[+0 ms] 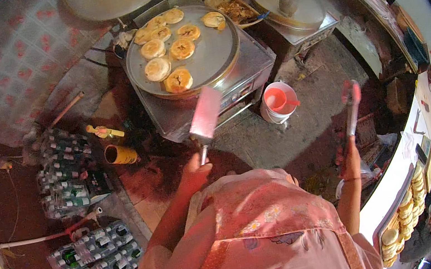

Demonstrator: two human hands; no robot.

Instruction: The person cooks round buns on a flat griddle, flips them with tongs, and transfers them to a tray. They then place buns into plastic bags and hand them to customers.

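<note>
My left hand [196,173] grips the handle of a broad flat metal spatula [207,114]. Its blade points up, between me and the near rim of a large round griddle [212,61]. Several browned round flatbreads [182,49] lie on that griddle, most of them toward its left side. Out to the right, my right hand [351,161] is closed around a long, slim utensil, apparently tongs [351,111], with a reddish, blurred tip. The tongs are held away from the griddle, above the floor.
A white bucket [272,112] holding a red dipper [276,99] stands on the floor. Beyond are a tray of brown food [238,9] and a lidded pan [287,0]. Packed bottles [63,171] sit at left. Stacked flatbreads [407,212] line the right counter [383,207].
</note>
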